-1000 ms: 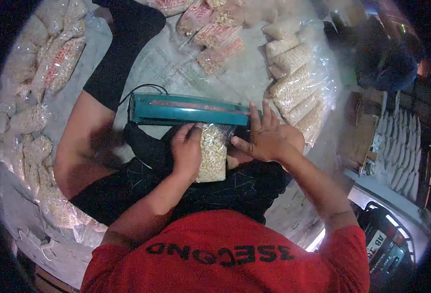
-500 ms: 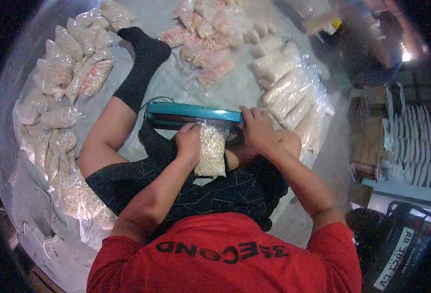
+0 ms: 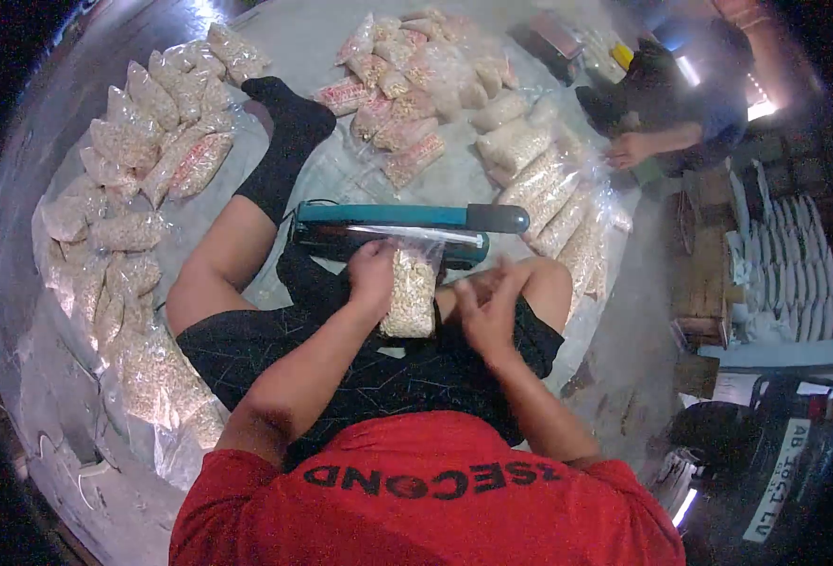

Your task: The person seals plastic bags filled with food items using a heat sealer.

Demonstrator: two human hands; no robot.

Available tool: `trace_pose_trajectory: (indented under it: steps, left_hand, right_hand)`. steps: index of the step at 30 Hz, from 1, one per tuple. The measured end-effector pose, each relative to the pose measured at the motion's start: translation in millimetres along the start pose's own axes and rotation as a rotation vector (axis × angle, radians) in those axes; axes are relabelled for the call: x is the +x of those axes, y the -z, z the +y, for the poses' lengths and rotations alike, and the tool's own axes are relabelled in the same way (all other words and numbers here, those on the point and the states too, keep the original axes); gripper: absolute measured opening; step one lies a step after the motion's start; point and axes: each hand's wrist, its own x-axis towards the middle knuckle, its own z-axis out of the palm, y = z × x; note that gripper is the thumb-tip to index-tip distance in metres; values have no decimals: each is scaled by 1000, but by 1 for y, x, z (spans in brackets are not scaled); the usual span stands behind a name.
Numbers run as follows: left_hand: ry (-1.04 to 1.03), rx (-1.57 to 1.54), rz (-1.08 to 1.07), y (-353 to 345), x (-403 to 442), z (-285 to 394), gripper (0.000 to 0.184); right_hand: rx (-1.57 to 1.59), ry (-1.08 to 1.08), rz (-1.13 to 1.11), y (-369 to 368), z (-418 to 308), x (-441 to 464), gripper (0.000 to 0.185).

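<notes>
**Clear plastic bag of pale, lumpy pieces (image 3: pixel 409 300) at a long, narrow teal sealer (image 3: pixel 379 215)**

The glossy bag, blocky at its base, lies above black line-patterned shorts (image 3: pixel 360 363), its thin film mouth at the sealer. The left hand (image 3: pixel 371 275) has its fingers closed on the bag's upper side. The right hand (image 3: pixel 492 313), blurred, has loosely parted fingers, apparently holding nothing, near the bare knee (image 3: pixel 550 285). Half a second earlier it rested on the sealer's end; now it is withdrawn and the dark-tipped top bar (image 3: pixel 498 218) stands raised.
</notes>
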Motion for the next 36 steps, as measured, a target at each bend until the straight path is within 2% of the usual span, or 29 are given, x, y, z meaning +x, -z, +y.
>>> trace_pose_trajectory:
  steps: [1,2,3,4,6,8,10,11,12,14,15,16,18,19,20,22,23,24,26,27,28,29,30,31,32,33,34,35,36]
  left_hand:
    - [0,9,-12,-1,-8,0,23]
    - [-175,212,-54,-3,-17,0,24]
    - [-353,412,-98,-5,-27,0,25]
    - [-355,422,-116,-10,-44,8,25]
    - [-296,401,-149,-17,-81,26,26]
    - [-290,332,-168,-11,-95,22,22]
    - [-191,31,-179,-8,-115,39,20]
    - [-243,-33,-182,-5,-127,53,24]
    - [-264,-32,-154,0,-134,68,24]
    - [-336,-283,-189,23,-148,90,45]
    - [-243,-487,-215,41,-146,85,65]
    - [-268,-492,-184,52,-149,77,65]
    - [25,-761,-151,70,-155,57,73]
    - [99,-827,-139,79,-149,46,64]
    - [84,-836,-119,89,-139,34,64]
    - [208,-678,-143,92,-128,35,56]
    - [239,-682,-56,85,-137,46,45]
    - [241,-667,-64,72,-147,54,45]
    - [-307,-244,8,49,-161,53,46]
    - [-351,76,-14,55,-161,41,68]
    - [-329,98,-63,48,-166,46,68]
    - [-512,344,-284,34,-176,58,87]
    - [-694,574,-525,22,-184,65,107]
    - [-744,748,-551,20,-187,69,137]
    - [-953,752,-549,16,-183,68,142]
    - [-1050,611,-481,1,-190,66,141]
    - [-1147,465,-392,-12,-195,64,139]
    - [-1163,549,-349,-4,-195,56,143]
    - [-1178,633,-306,-5,-199,56,148]
  right_hand:
    - [210,-185,-169,-3,-2,-13,81]
    - [215,-190,-150,-8,6,-24,81]
    - [406,-269,-303,-15,20,-34,80]
    - [598,-345,-458,-20,30,-40,78]
    - [572,-261,-522,-22,39,-40,75]
    - [547,-165,-610,-22,44,-38,71]
    - [675,-199,-829,-20,31,-26,79]
    - [657,-137,-852,-11,18,-25,62]
    - [667,-117,-880,-4,-5,-21,62]
    - [963,-146,-1046,2,-36,-20,65]
    - [967,-138,-1086,-6,-41,-22,65]
    - [832,-267,-1091,-17,-47,-23,56]
    - [536,-500,-1072,-38,-62,-25,42]
    - [470,-441,-990,-40,-75,-32,34]
    - [467,-434,-1016,-41,-77,-38,34]
    - [677,-312,-918,-40,-77,-48,23]
    - [686,-313,-921,-42,-75,-50,23]
    - [797,-395,-845,-44,-70,-50,25]
    - [1016,-566,-639,-41,-54,-50,30]
    - [1090,-709,-644,-41,-50,-47,57]
    - [1107,-724,-585,-54,-32,-44,57]
    - [1500,-822,-821,-75,-4,-40,68]
    - [1884,-812,-988,-74,2,-34,76]
    - [2203,-830,-1223,-73,8,-28,85]
    - [2220,-942,-1154,-59,-8,-24,89]
    - [2233,-1049,-1077,-44,-25,-19,94]
    - [2294,-913,-1178,-46,-18,-19,94]
    - [2346,-764,-1274,-46,-12,-20,95]
    - [2323,-762,-1233,-43,-15,-20,95]
